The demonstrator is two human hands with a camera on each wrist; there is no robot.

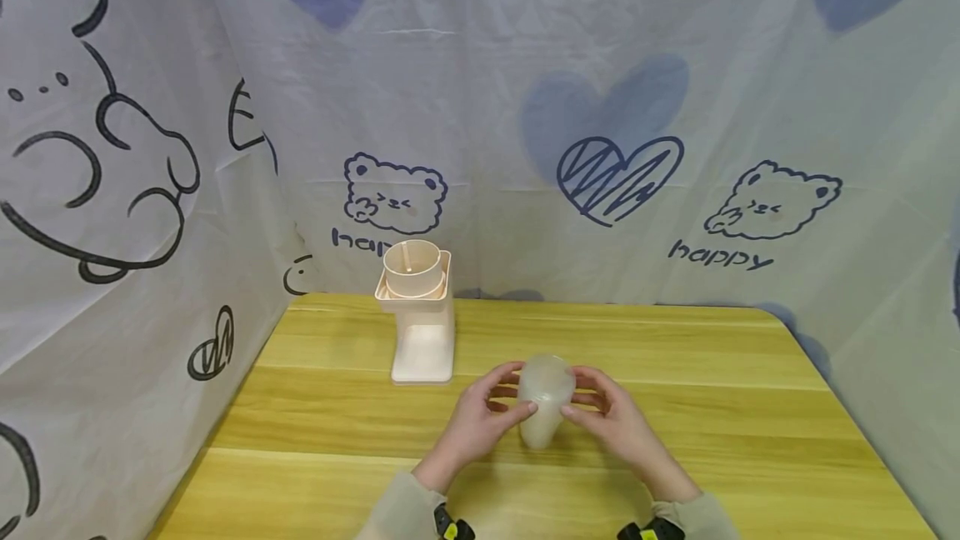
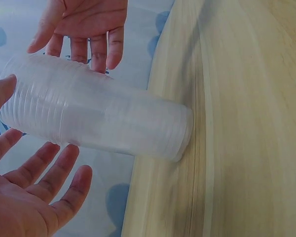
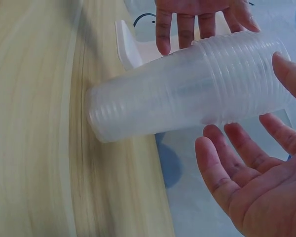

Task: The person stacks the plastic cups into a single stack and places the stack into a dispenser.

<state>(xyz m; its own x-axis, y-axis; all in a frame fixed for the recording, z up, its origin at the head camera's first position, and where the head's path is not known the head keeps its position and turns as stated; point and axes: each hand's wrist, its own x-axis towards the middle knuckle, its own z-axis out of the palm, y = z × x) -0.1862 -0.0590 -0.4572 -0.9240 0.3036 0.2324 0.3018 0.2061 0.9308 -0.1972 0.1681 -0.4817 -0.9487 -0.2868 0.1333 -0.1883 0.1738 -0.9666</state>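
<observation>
A tall stack of clear plastic cups [image 1: 546, 390] stands mouth-up on the wooden table in the head view, in front of me. From the left, my left hand [image 1: 478, 413] holds it loosely, the thumb at the front and the other fingers round the far side. My right hand [image 1: 613, 413] mirrors this on the right. The left wrist view shows the stacked rims of the cups [image 2: 44, 101] between both hands, with the narrow base down at the tabletop. Fingertips lie along the upper part of the stack [image 3: 237, 79] in the right wrist view.
Left of the stack, a pale pink stand [image 1: 423, 348] with a round collar [image 1: 412, 269] on top stands near the table's back edge. A printed cloth [image 1: 495, 123] hangs behind the table [image 1: 315, 407] and along its sides.
</observation>
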